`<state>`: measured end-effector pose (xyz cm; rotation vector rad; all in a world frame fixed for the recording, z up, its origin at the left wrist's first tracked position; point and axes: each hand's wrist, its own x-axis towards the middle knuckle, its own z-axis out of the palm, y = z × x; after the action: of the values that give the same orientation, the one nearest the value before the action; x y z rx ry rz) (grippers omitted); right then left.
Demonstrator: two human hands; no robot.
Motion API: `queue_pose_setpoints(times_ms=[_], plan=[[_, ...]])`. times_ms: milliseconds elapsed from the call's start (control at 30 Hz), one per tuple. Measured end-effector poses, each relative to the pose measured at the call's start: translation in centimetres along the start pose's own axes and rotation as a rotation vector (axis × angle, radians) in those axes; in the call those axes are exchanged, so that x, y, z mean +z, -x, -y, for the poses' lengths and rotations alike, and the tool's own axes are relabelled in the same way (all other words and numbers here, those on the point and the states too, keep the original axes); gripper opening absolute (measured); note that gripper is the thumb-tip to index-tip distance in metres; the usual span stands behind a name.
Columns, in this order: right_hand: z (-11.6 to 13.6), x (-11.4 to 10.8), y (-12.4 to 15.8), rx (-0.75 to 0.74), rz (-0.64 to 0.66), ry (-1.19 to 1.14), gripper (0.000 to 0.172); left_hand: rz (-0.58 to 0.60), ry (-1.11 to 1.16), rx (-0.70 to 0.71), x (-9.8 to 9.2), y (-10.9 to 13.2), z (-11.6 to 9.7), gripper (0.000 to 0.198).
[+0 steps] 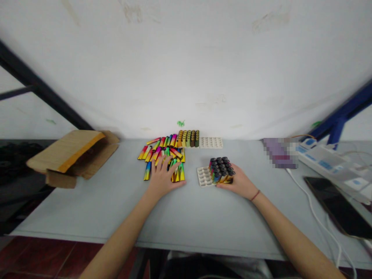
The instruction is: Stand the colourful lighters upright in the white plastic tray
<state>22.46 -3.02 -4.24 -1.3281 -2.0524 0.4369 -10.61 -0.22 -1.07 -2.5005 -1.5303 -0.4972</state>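
**Splayed at left, grasping at right**

Has left hand (162, 176) spread over the pile of shiny multicoloured tubes (159, 150), fingers apart, grip released (cannot tell how firmly touching). Has right hand (240, 182) curled around the right side of the black-topped tubes (222, 166), grasping, thumb along the front (far fingertips hidden). Shows those tubes upright in the near white tray (204, 178), with round sockets visible at its left end.

Leaves a short strip of grey table (188, 217) between left thumb and the tray's left edge. Offers a much wider stretch between the forearms, out to the front edge. Meets the wall (186, 77) at the back, with gold-topped tubes (188, 138) and far white tray (211, 142) side by side near it. To the left, well apart from the pile, has an opened cardboard box (69, 147). To the right, gives bare tabletop from wrist to white cable (305, 192), then phone (338, 205) and power strip (328, 162).
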Motion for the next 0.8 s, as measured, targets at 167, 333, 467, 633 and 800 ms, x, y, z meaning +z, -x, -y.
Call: queue_pose_setpoints(times_ms=[167, 333, 467, 633, 800], plan=[[-0.1, 0.2, 0.0, -0.015, 0.000, 0.004, 0.069, -0.039, 0.228, 0.072, -0.9, -0.9, -2.8, 0.079], [-0.1, 0.2, 0.0, -0.019, -0.028, -0.005, 0.070, 0.145, 0.619, 0.157, 0.4, -3.8, -8.1, 0.098], [0.3, 0.0, -0.2, -0.010, -0.005, -0.001, 0.067, 0.292, 0.829, 0.147, 1.6, -5.9, -10.0, 0.086], [0.6, 0.0, -0.2, -0.005, -0.034, -0.009, 0.067, 0.265, 0.932, 0.066, 1.2, -6.4, -9.8, 0.075], [0.6, -0.1, -0.1, 0.006, -0.038, -0.011, 0.064, 0.239, 0.968, 0.051, 1.3, -6.0, -10.3, 0.073]])
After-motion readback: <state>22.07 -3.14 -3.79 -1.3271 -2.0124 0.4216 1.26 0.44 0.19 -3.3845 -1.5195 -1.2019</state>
